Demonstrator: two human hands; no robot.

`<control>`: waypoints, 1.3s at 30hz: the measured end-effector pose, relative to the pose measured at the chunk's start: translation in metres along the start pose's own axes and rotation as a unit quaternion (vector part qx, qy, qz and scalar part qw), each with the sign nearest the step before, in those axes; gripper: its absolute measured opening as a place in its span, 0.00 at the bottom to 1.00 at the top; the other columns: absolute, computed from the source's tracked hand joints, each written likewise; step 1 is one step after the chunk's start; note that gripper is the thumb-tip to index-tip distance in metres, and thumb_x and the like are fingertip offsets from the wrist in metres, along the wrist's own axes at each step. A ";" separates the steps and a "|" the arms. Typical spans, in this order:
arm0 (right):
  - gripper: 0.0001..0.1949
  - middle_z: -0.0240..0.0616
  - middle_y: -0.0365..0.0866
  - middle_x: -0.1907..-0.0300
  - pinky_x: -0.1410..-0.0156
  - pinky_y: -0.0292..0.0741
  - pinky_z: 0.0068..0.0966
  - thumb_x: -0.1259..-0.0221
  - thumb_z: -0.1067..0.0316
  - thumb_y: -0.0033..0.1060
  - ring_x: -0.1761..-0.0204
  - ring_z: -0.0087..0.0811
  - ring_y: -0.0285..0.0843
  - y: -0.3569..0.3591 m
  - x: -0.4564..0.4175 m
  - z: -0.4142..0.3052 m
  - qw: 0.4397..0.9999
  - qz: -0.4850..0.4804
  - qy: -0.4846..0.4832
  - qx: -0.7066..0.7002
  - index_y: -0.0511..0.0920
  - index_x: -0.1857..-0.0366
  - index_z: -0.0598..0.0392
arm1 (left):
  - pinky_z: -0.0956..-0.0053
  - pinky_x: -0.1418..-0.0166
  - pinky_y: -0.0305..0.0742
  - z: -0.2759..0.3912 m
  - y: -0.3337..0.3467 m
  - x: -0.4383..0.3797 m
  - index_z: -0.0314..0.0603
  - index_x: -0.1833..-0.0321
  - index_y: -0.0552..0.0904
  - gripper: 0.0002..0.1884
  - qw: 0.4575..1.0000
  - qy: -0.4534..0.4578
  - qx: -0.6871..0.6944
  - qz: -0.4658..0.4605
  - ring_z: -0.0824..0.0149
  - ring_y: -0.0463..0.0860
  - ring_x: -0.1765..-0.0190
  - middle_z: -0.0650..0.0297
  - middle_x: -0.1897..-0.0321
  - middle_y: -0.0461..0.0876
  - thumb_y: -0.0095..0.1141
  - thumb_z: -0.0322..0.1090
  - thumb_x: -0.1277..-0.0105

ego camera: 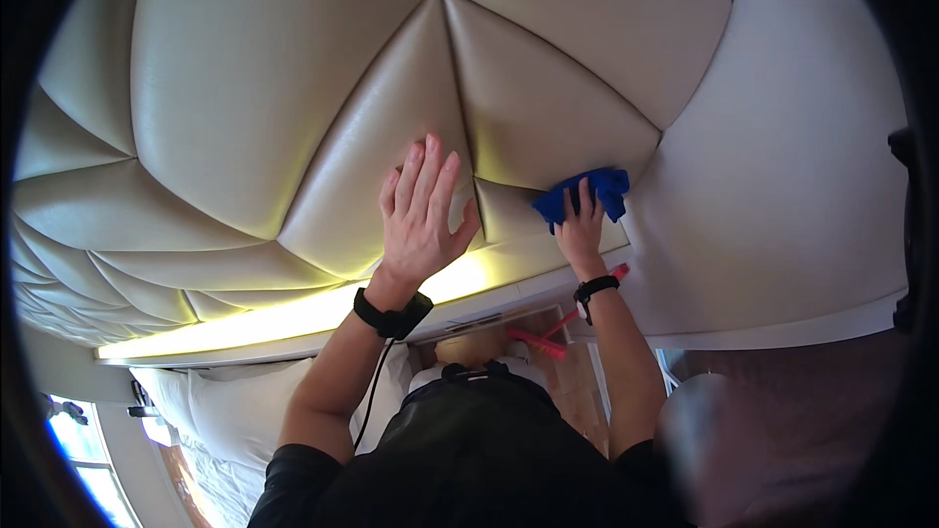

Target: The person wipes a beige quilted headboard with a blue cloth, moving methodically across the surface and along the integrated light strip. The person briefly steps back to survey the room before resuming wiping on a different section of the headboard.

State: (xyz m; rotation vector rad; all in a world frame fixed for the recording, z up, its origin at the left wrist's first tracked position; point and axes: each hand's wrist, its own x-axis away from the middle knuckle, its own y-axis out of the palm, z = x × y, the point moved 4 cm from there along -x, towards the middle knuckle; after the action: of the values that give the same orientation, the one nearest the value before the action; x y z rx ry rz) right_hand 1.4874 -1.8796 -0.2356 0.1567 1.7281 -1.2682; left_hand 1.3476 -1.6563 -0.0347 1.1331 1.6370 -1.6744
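A padded wall panel [381,103] in beige, leather-like upholstery with deep seams fills the upper view. My left hand [422,224] lies against or just over it near the middle, fingers extended and holding nothing; a black strap with a small box is on that wrist. Lower right on the panel, my right hand [581,227] presses a crumpled blue cloth [605,191] near a corner of the seams. A dark band with a light-coloured piece is around my right wrist. Whether the left palm touches the panel is hidden.
A lit strip [293,319] glows along a ledge below the panel. White pillows [242,407] and bedding lie at lower left, near a window [88,447]. A red broom [543,345] leans under my right forearm. A plain pale wall [770,161] adjoins at right.
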 end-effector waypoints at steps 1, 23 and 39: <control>0.32 0.47 0.66 0.22 0.26 0.67 0.55 0.54 0.64 0.78 0.32 0.58 0.70 0.001 -0.005 -0.009 1.000 0.021 -0.016 0.000 0.84 0.37 0.42 | 0.52 0.18 0.50 -0.003 -0.003 0.000 0.37 0.19 0.62 0.48 1.000 -0.001 0.003 0.006 0.46 0.62 0.17 0.42 0.18 0.62 0.71 0.37 0.42; 0.30 0.38 0.74 0.24 0.18 0.50 0.43 0.29 0.47 0.40 0.23 0.49 0.57 -0.174 -0.248 -0.119 0.956 0.267 -0.117 -0.030 0.83 0.35 0.54 | 0.64 0.15 0.48 -0.027 -0.018 0.019 0.47 0.26 0.76 0.31 0.999 0.011 0.037 -0.015 0.66 0.67 0.19 0.66 0.23 0.75 0.62 0.36 0.35; 0.28 0.22 0.73 0.24 0.23 0.60 0.42 0.27 0.30 0.41 0.31 0.41 0.66 -0.126 -0.183 -0.070 0.954 0.264 -0.090 -0.110 0.86 0.38 0.26 | 0.53 0.15 0.41 0.010 -0.004 -0.012 0.36 0.18 0.60 0.48 0.996 0.030 0.051 -0.059 0.51 0.62 0.16 0.44 0.20 0.66 0.70 0.37 0.40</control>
State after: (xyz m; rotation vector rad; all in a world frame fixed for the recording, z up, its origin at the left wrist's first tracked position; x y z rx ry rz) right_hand 1.4695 -1.8070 -0.0143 0.3357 1.5191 -0.6734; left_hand 1.3478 -1.6678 -0.0233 1.1652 1.7008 -1.8345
